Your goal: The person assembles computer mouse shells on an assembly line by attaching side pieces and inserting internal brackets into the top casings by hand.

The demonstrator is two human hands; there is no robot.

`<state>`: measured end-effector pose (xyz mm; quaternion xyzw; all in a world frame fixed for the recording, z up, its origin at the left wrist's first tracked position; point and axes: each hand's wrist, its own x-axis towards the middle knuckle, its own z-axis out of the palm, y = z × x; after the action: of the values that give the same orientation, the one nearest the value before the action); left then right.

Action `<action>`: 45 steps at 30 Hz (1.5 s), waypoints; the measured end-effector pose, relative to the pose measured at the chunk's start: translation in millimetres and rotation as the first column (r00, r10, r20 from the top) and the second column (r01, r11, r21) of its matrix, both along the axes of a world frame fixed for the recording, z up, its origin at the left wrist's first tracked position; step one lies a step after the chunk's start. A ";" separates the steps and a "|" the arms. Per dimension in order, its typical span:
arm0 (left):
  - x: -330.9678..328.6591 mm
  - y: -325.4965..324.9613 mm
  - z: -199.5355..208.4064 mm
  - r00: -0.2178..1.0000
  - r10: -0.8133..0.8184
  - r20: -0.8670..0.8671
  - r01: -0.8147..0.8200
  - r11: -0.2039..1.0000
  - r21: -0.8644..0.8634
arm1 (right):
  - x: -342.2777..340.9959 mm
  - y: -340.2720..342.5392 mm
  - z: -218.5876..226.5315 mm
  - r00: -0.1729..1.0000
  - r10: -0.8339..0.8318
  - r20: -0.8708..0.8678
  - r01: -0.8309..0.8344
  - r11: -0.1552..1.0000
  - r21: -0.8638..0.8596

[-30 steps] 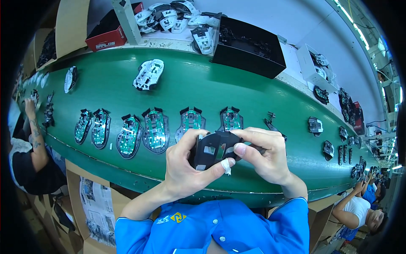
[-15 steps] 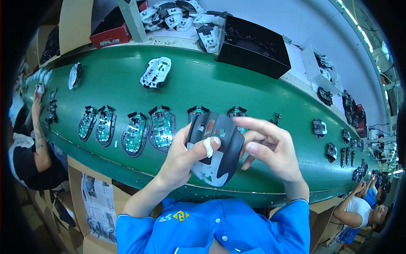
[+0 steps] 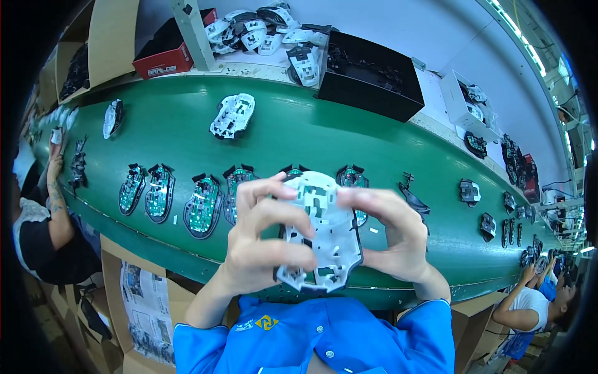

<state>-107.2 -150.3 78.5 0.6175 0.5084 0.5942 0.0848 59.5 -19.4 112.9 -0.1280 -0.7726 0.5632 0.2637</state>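
Observation:
A computer mouse top shell (image 3: 334, 240) is held up in front of my chest, its white hollow inside with slots and posts facing me and a thin dark edge around it. My left hand (image 3: 258, 240) grips its left side, fingers curled over the inner face. On the other side, my right hand (image 3: 395, 234) holds the right edge, fingers near the upper corner and thumb lower down. Behind the shell, mouse bases with green circuit boards (image 3: 204, 206) lie in a row, some partly hidden by my hands.
A green work surface (image 3: 280, 134) carries a white mouse shell (image 3: 233, 115) and a black part (image 3: 414, 199). Along the back stand a black box of small parts (image 3: 374, 75), a heap of shells (image 3: 255, 31) and a red box (image 3: 164, 62). Co-workers sit left (image 3: 56, 218) and right (image 3: 523, 311).
The mouse shell has been turned over, from its black and white outer face to its white inside. My left fingers now wrap over the inner face, and my right hand has closed on the edge.

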 end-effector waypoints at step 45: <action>-15.2 -3.9 -9.1 0.934 -0.186 0.306 0.132 0.973 0.188 | -24.2 7.5 20.2 0.992 0.113 -0.051 -0.054 0.763 0.644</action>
<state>-122.5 -154.2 69.4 0.5565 0.3851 0.7179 0.1632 35.3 -12.0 133.1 0.0286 -0.9111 0.2818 0.2994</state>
